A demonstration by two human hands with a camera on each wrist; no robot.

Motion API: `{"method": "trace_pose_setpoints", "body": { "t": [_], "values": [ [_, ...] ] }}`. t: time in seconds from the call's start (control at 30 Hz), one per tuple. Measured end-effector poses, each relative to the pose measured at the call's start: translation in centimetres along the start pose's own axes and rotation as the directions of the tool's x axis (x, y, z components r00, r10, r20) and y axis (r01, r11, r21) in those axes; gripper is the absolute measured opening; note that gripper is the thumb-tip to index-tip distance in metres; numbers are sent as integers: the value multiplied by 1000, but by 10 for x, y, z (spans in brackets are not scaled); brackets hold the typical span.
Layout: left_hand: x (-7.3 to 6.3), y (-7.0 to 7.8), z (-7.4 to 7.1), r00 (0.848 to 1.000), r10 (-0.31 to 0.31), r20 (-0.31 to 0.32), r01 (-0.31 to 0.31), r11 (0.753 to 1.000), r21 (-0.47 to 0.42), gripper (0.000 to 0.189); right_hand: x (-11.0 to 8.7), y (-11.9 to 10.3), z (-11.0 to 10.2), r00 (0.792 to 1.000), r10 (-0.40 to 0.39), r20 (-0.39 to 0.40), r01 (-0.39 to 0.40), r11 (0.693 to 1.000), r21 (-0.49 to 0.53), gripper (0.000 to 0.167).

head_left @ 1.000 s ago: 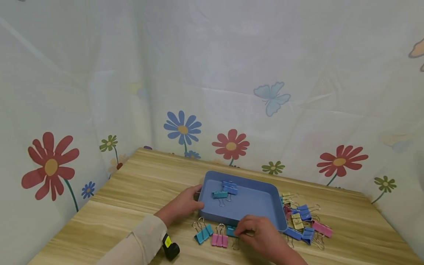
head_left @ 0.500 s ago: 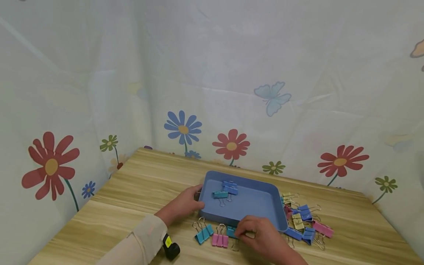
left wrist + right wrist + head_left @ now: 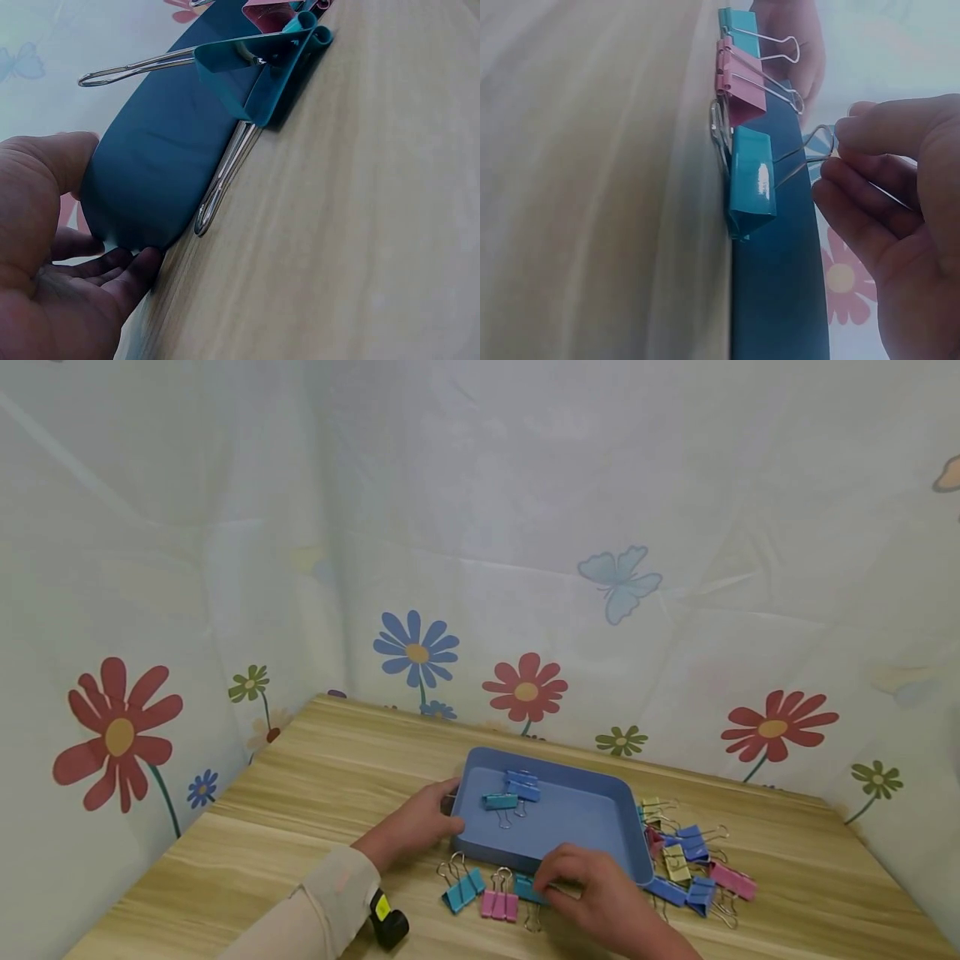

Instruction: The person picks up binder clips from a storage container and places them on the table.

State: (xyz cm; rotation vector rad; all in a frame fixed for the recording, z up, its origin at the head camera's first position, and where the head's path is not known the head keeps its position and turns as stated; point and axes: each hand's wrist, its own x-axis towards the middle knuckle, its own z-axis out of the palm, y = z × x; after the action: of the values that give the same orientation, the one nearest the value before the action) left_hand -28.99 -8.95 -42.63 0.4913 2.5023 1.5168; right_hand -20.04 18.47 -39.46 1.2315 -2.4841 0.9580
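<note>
My left hand (image 3: 423, 821) holds the left end of a shallow blue tray (image 3: 566, 831), thumb near the rim and fingers at its outer corner. Beside the tray's front wall, my right hand (image 3: 922, 202) pinches a wire handle of a teal binder clip (image 3: 752, 176) between thumb and fingertips. Left of that clip are a pink binder clip (image 3: 499, 904) and another teal binder clip (image 3: 463, 890), both along the tray's front wall. Inside the tray lie a blue binder clip (image 3: 522, 786) and a teal binder clip (image 3: 499, 802). The right hand partly hides its clip in the head view.
Several blue, yellow, pink and red binder clips (image 3: 675, 864) are heaped against the tray's right side. The wood-grain table (image 3: 300, 785) meets a flower-printed curtain (image 3: 480, 568) at the back and left. A black device (image 3: 388, 925) sits on the left wrist.
The right hand and the teal binder clip it pinches have shifted very slightly. My left hand stays on the tray, and the other clips keep their places.
</note>
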Motion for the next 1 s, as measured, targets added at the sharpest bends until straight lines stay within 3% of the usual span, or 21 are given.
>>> {"method": "trace_pose_setpoints", "body": {
  "t": [0.17, 0.37, 0.67, 1.0],
  "values": [
    [1, -1, 0, 1000, 4, 2, -4, 1000, 3, 80, 5, 0, -3, 999, 41, -25, -40, 999, 8, 20],
    [2, -3, 0, 1000, 7, 0, -7, 1000, 9, 80, 11, 1, -9, 992, 115, -45, -110, 990, 89, 12],
    [3, -4, 0, 1000, 13, 3, -13, 1000, -3, 79, 23, 15, -14, 975, 175, -140, -150, 974, 171, 18],
    [3, -5, 0, 1000, 7, -7, -7, 1000, -4, 78, 40, 22, -20, 968, 227, -105, -206, 962, 178, 22]
  ]
}}
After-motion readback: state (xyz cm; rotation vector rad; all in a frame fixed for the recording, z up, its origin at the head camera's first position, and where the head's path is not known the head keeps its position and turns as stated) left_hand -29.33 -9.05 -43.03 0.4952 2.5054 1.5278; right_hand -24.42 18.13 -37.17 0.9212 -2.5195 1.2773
